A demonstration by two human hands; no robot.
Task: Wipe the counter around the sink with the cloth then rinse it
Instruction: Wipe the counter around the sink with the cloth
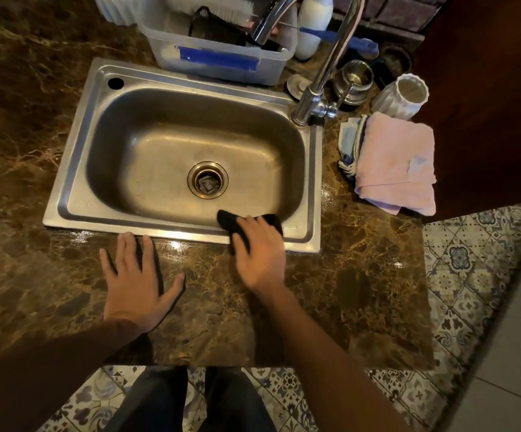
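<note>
A steel sink (75,169) is set into a brown marble counter (346,291). My right hand (260,254) presses flat on a black cloth (226,218) that lies across the sink's front rim, right of the middle. Part of the cloth is hidden under my palm. My left hand (137,279) rests flat on the counter just in front of the sink's rim, fingers spread, holding nothing. The tap (331,57) rises at the sink's back right corner, with no water visible.
A folded pink towel (399,163) and a striped cloth (349,145) lie right of the sink. A clear plastic tub (221,54) stands behind it, with a white ribbed cup (405,95), a metal cup (355,79) and a white bottle (312,23) nearby. The counter's front edge is close to my legs.
</note>
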